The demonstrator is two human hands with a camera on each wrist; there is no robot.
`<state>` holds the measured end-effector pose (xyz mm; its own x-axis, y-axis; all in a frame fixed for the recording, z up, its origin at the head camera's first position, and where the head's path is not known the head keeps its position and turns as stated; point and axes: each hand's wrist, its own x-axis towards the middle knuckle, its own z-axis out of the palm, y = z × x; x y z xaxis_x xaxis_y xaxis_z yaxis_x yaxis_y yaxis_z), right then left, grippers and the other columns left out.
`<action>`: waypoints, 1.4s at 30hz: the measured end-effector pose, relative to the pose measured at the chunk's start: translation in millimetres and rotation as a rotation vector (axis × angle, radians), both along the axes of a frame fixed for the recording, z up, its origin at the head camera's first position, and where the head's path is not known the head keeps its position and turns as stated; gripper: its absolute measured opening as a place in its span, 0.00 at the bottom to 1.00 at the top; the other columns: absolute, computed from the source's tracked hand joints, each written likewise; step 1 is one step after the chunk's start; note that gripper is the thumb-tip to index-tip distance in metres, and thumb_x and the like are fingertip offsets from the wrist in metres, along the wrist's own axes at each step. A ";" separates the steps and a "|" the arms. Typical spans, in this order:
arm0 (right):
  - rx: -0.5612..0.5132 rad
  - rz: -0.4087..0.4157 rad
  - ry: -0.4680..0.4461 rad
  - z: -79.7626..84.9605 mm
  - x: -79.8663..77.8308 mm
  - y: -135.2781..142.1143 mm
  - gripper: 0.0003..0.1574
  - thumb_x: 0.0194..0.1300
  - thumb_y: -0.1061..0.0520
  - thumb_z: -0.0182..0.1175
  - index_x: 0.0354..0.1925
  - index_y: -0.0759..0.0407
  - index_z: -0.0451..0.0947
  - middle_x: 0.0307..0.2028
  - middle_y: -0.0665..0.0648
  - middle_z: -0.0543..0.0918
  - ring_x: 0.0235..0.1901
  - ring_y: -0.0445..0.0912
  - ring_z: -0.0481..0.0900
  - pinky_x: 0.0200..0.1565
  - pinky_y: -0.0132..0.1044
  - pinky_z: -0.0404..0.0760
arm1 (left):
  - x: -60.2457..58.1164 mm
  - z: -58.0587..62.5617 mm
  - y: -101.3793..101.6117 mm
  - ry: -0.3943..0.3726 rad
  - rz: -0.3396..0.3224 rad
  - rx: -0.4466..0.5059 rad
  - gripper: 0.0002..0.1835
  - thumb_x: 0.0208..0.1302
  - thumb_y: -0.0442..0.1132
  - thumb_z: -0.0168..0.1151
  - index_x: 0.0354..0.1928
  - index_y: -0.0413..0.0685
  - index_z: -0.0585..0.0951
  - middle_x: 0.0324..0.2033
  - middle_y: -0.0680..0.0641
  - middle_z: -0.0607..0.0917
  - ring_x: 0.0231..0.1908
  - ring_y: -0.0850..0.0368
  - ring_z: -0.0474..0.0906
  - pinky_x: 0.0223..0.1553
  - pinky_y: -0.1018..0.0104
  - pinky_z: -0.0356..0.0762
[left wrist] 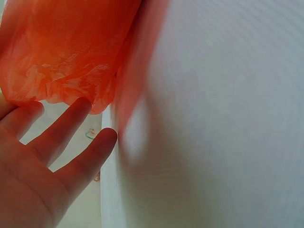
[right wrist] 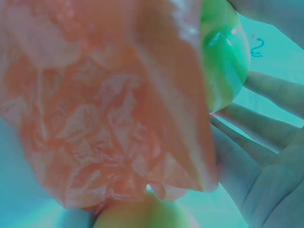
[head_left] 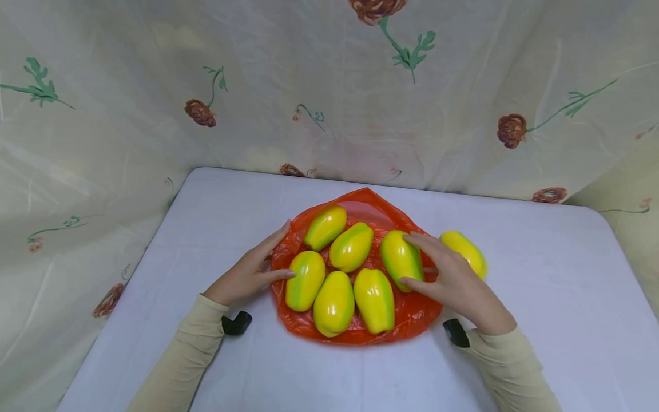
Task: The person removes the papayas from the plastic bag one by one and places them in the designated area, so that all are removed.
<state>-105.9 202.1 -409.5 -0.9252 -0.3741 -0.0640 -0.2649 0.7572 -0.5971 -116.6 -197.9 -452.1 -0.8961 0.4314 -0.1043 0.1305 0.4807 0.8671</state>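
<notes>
A red plastic bag [head_left: 412, 312] lies spread open mid-table, with several glossy yellow-green papayas [head_left: 333, 303] inside it. My left hand [head_left: 255, 269] is at the bag's left edge. Its fingers are spread and fairly straight, the fingertips [left wrist: 84, 103] touching the plastic, while the thumb reaches over the rim by the leftmost papaya. At the bag's right side my right hand [head_left: 453, 274] holds one papaya [head_left: 400, 260] between fingers and thumb. The right wrist view shows that papaya [right wrist: 225, 57] against the fingers, partly hidden by the bag [right wrist: 109, 123].
Another papaya [head_left: 465, 252] lies on the white table [head_left: 561, 297], outside the bag and just behind my right hand. A flowered curtain [head_left: 257, 68] hangs along the table's back and left edges.
</notes>
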 end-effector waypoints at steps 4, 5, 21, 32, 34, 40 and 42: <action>-0.002 -0.002 0.034 2.7 1.9 1.5 0.51 0.61 0.45 0.76 0.77 0.49 0.65 0.74 0.60 0.69 0.69 0.59 0.70 0.57 0.58 0.86 | 0.1 0.5 -0.5 -0.006 0.001 0.008 0.51 0.66 0.56 0.70 0.81 0.81 0.46 0.83 0.62 0.50 0.82 0.52 0.50 0.75 0.45 0.66; -0.004 -0.002 0.041 3.3 2.2 2.1 0.51 0.61 0.45 0.76 0.76 0.49 0.65 0.74 0.60 0.70 0.69 0.59 0.70 0.56 0.58 0.86 | 0.1 0.6 -0.5 -0.006 0.001 0.010 0.51 0.66 0.55 0.70 0.81 0.81 0.46 0.83 0.62 0.50 0.82 0.51 0.49 0.75 0.45 0.66; -0.026 0.018 0.067 12.3 8.7 11.0 0.51 0.61 0.42 0.75 0.77 0.44 0.65 0.75 0.57 0.69 0.70 0.57 0.70 0.55 0.56 0.87 | -0.6 -0.4 -1.8 -0.010 0.007 -0.001 0.51 0.66 0.57 0.69 0.81 0.82 0.46 0.82 0.62 0.50 0.82 0.51 0.50 0.75 0.45 0.66; 0.004 0.006 0.113 15.4 20.8 21.3 0.51 0.60 0.44 0.76 0.76 0.45 0.67 0.75 0.59 0.70 0.73 0.62 0.66 0.57 0.64 0.83 | -0.3 0.0 -1.0 -0.010 0.008 0.007 0.51 0.67 0.56 0.69 0.81 0.81 0.46 0.83 0.61 0.50 0.83 0.51 0.49 0.76 0.44 0.63; 0.005 0.005 0.112 16.0 23.0 23.0 0.51 0.60 0.45 0.77 0.76 0.44 0.66 0.75 0.58 0.69 0.74 0.62 0.64 0.58 0.66 0.82 | -0.6 -0.1 -1.1 -0.013 0.009 0.007 0.51 0.66 0.56 0.69 0.81 0.81 0.46 0.83 0.61 0.50 0.83 0.51 0.49 0.76 0.44 0.64; -0.009 -0.007 0.088 17.6 30.0 27.7 0.51 0.60 0.44 0.76 0.77 0.40 0.65 0.77 0.56 0.68 0.75 0.62 0.64 0.60 0.66 0.80 | -0.8 0.1 -0.9 -0.014 0.010 0.001 0.51 0.66 0.56 0.70 0.81 0.81 0.46 0.83 0.61 0.49 0.82 0.51 0.49 0.75 0.44 0.66; -0.010 -0.011 0.085 18.5 32.5 29.6 0.52 0.60 0.43 0.77 0.77 0.40 0.65 0.77 0.56 0.67 0.74 0.61 0.65 0.59 0.64 0.82 | -0.9 0.1 -1.0 -0.012 0.010 -0.002 0.51 0.66 0.56 0.69 0.81 0.81 0.46 0.83 0.61 0.49 0.83 0.51 0.49 0.75 0.44 0.65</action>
<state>-73.4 231.7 -390.9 -0.9312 -0.3639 0.0188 -0.3065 0.7544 -0.5805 -117.5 -199.0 -452.0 -0.8990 0.4223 -0.1162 0.1152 0.4839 0.8675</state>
